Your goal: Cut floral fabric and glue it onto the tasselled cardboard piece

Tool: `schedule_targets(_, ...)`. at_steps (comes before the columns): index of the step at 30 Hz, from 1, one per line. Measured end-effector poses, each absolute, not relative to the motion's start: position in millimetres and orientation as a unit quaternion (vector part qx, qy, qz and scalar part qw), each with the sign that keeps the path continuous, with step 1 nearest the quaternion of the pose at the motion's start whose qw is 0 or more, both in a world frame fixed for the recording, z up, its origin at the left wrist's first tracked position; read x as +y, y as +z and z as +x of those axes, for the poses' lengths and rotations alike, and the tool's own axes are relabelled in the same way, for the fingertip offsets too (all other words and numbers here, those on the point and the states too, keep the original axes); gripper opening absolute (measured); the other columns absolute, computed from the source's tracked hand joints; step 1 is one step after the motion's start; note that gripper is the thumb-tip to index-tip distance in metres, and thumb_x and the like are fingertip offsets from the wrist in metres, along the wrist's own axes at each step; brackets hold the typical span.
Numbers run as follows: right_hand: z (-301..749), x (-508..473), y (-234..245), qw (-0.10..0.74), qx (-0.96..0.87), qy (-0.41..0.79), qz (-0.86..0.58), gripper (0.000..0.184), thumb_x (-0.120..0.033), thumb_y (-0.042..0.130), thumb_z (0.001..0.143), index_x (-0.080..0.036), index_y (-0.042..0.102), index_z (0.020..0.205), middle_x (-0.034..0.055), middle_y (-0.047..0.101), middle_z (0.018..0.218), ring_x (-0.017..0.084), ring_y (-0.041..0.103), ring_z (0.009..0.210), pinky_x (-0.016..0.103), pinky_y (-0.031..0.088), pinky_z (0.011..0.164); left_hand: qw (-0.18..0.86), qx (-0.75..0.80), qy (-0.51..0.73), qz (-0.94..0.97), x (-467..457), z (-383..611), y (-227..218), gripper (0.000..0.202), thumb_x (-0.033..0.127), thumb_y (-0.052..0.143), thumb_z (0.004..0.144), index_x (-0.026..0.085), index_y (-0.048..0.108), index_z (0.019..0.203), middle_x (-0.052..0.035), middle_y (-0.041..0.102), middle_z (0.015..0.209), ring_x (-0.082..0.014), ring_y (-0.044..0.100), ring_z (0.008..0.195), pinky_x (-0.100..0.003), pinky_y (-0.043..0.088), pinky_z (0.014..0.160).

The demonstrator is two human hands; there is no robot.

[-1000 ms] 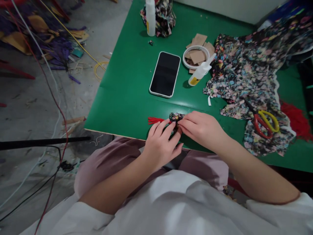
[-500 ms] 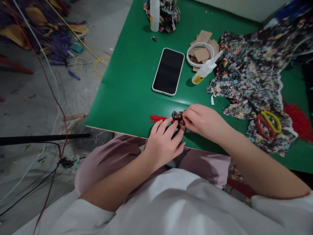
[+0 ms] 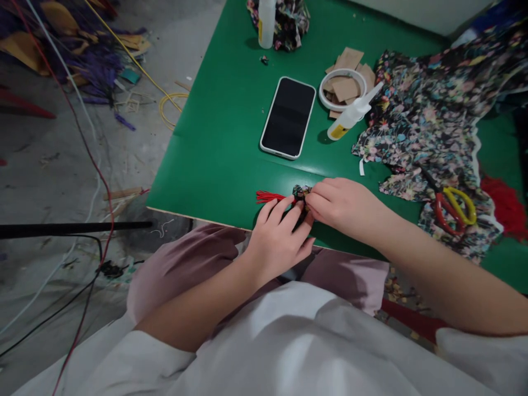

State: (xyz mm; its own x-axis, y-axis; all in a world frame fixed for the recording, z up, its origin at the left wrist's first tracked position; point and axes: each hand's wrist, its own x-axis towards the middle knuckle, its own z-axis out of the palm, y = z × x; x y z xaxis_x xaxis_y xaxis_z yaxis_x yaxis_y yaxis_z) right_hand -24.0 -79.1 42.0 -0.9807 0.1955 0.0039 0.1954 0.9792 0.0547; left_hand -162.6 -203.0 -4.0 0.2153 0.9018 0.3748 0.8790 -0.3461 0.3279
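Note:
A small bunched piece of dark floral fabric [image 3: 301,191] lies near the front edge of the green table, partly hidden by my fingers. From its left end sticks out a red tassel [image 3: 269,196]. My left hand [image 3: 277,236] holds the fabric down with spread, bent fingertips, its thumb apart near the table edge. On the right side of the same piece, my right hand [image 3: 336,206] pinches the fabric between closed thumb and fingers. What exactly lies between those fingertips is hidden.
Beyond my hands lie a phone [image 3: 289,117], a glue bottle [image 3: 352,115] and a white tape ring [image 3: 343,89] with brown card pieces. On the right, floral cloth [image 3: 429,110] carries scissors [image 3: 454,209] beside red threads [image 3: 503,206]. Another bottle [image 3: 267,25] stands at the back.
The view has shifted slightly. My right hand's fingertips have shifted a little on the floral fabric and now cover more of it. My left hand stays in place on it.

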Motion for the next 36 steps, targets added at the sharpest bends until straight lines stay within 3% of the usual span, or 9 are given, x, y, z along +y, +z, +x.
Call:
schedule_targets(6,-30.4,-69.2,40.4,0.031,0.996,-0.004,0.083,0.020,-0.019,0.043,0.087,-0.013,0.057,0.075,0.0059,0.053,0.071,0.015,0.045,0.068,0.028,0.032,0.062,0.030,0.570,0.255,0.781,-203.0,-162.8,-4.5,0.036,0.033,0.051,0.082,0.017,0.060,0.113,-0.0123,0.057,0.120,-0.0310,0.045,0.118,-0.047,0.034,0.098)
schedule_targets(18,-18.3,-63.9,43.8,-0.020,0.976,-0.101,0.190,0.011,-0.016,0.046,0.082,-0.015,0.056,0.076,0.0056,0.054,0.074,0.015,0.049,0.070,0.025,0.037,0.062,0.023,0.571,0.257,0.780,-202.7,-163.1,-4.3,0.039,0.034,0.050,0.082,0.018,0.058,0.117,-0.0109,0.057,0.121,-0.0307,0.046,0.117,-0.047,0.034,0.098)
schedule_targets(25,-10.9,-73.6,42.3,-0.048,0.968,-0.160,0.189,0.015,-0.021,0.046,0.086,-0.015,0.059,0.084,0.0058,0.059,0.076,0.014,0.052,0.070,0.025,0.040,0.062,0.032,0.566,0.279,0.775,-203.5,-164.2,-4.2,0.038,0.032,0.051,0.081,0.015,0.058,0.115,-0.0119,0.059,0.120,-0.0303,0.047,0.117,-0.047,0.034,0.097)
schedule_targets(30,-11.8,-82.6,39.8,-0.033,0.975,-0.117,0.187,0.017,-0.020,0.046,0.086,-0.013,0.061,0.086,0.0082,0.061,0.078,0.017,0.053,0.076,0.028,0.038,0.065,0.030,0.566,0.290,0.771,-202.8,-165.0,-3.8,0.033,0.031,0.051,0.081,0.014,0.061,0.108,-0.0111,0.061,0.118,-0.0283,0.049,0.116,-0.046,0.034,0.098)
schedule_targets(36,-18.4,-87.2,40.2,-0.008,0.990,0.023,0.141,0.018,-0.018,0.045,0.086,-0.014,0.059,0.076,0.0047,0.056,0.069,0.016,0.047,0.067,0.030,0.028,0.061,0.034,0.568,0.286,0.771,-201.7,-165.0,-1.8,0.031,0.030,0.051,0.081,0.015,0.062,0.106,-0.0106,0.061,0.117,-0.0276,0.050,0.115,-0.046,0.036,0.097)
